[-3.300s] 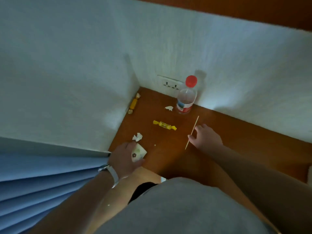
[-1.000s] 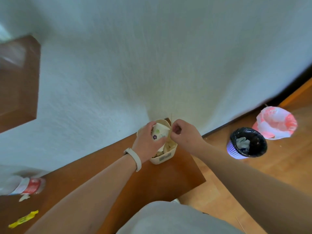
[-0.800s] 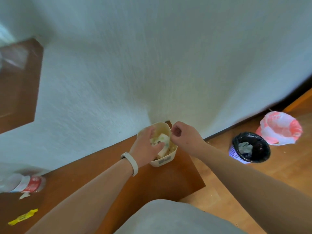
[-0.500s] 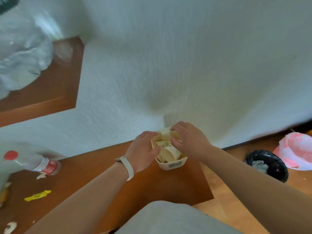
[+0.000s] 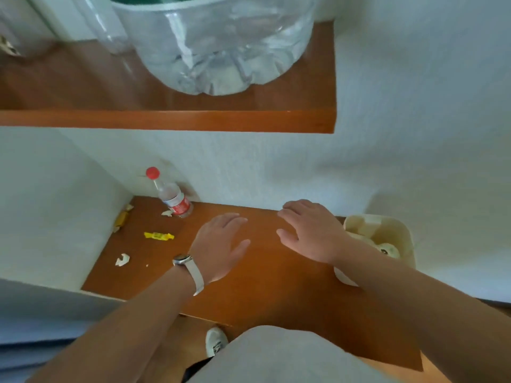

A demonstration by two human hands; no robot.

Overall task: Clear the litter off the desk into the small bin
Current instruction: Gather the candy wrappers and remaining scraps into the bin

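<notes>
The small cream bin (image 5: 402,233) stands at the desk's right end with crumpled paper inside. My right hand (image 5: 309,230) hovers flat and empty just left of it. Over the middle of the brown desk (image 5: 265,286) my left hand (image 5: 221,244), watch on the wrist, is spread and empty too. Litter lies to the left: a yellow candy wrapper (image 5: 159,235), a second yellow wrapper (image 5: 121,218) against the left wall, a white paper scrap (image 5: 122,259) near the front, and another white scrap (image 5: 167,213) beside the bottle.
A small water bottle (image 5: 172,197) with a red cap stands in the back left corner. A wooden shelf (image 5: 166,117) juts out overhead and carries a big clear water jug (image 5: 218,42). White walls close the desk at the back and left.
Both hands have left the bin with nothing in them and moved left over the desk. The paper cup and the stick are out of my hands. The view has swung left.
</notes>
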